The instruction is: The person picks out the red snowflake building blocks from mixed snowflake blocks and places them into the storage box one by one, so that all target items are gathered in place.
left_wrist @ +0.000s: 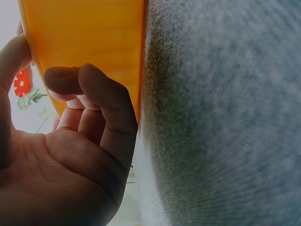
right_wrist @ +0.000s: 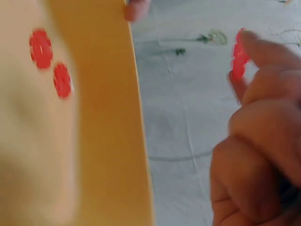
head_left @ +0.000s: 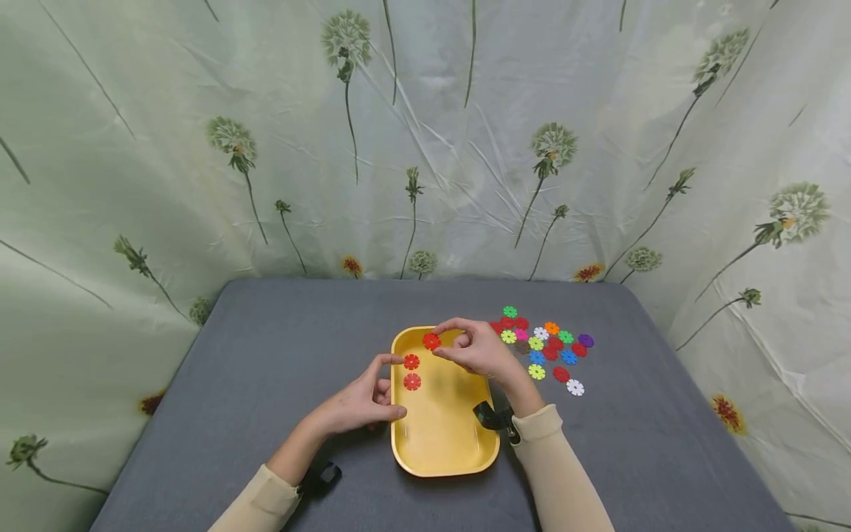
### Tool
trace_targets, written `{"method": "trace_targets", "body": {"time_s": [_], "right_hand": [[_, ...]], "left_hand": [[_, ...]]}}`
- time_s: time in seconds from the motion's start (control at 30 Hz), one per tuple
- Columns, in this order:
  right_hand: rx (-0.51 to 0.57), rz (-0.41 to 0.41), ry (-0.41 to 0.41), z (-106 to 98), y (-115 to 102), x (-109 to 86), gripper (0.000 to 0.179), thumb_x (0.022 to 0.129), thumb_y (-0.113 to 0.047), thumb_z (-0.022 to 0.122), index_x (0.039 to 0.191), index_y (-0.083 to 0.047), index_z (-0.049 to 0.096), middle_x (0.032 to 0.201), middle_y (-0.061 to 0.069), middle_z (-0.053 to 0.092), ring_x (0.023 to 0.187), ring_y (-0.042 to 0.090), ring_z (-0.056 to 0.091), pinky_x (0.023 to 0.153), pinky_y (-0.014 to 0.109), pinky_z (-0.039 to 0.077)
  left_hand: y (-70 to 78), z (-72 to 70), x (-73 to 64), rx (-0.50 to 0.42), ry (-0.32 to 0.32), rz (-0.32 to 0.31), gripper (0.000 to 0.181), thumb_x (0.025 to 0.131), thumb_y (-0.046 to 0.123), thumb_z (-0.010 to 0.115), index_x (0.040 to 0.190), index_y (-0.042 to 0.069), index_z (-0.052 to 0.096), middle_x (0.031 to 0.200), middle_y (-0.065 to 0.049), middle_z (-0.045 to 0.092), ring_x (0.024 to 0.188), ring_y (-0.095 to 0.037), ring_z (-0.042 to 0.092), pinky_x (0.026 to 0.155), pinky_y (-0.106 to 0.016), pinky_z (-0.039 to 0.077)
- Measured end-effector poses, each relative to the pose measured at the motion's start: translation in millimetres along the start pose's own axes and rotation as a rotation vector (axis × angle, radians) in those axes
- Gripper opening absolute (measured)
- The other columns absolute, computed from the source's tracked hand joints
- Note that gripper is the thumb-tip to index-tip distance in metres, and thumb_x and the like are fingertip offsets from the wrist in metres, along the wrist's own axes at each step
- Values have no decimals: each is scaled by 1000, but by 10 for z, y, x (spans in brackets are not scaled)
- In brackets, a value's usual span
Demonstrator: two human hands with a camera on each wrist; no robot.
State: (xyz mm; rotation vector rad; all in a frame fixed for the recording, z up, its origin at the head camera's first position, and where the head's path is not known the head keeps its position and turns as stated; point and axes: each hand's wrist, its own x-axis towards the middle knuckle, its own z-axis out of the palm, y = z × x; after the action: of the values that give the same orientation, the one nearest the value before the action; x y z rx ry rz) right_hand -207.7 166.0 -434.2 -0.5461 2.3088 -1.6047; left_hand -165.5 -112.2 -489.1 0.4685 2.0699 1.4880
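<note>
fingers (head_left: 453,323) pinch red disc (head_left: 431,341) (flat, notched)

Yellow tray (head_left: 442,436): smooth plastic, soft gloss. Slotted discs (head_left: 412,382): plastic-looking, smooth. Worktop (head_left: 312,325): grey cloth surface, matt, fibrous. Flowered curtain (head_left: 459,125): thin, creased, faintly shiny. Cream sleeves (head_left: 558,469): soft matt cloth.

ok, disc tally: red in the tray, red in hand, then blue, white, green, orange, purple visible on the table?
Red discs lying in the tray: 2
Red disc in the right hand: 1
On the table:
Blue discs: 2
White discs: 2
Green discs: 2
Orange disc: 1
Purple disc: 1
Total: 11
</note>
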Motion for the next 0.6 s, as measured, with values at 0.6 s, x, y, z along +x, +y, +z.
{"method": "trace_targets", "body": {"time_s": [0.6], "right_hand": [[-355,-57,-223,417,199,108,25,88,-21,86,109,-11,77,55,-10,45,48,4,39,51,19,33]], "left_hand": [[6,-2,-20,-3,-20,21,84,93,23,78,156,16,23,89,-5,62,66,-17,55,59,-29,49]]}}
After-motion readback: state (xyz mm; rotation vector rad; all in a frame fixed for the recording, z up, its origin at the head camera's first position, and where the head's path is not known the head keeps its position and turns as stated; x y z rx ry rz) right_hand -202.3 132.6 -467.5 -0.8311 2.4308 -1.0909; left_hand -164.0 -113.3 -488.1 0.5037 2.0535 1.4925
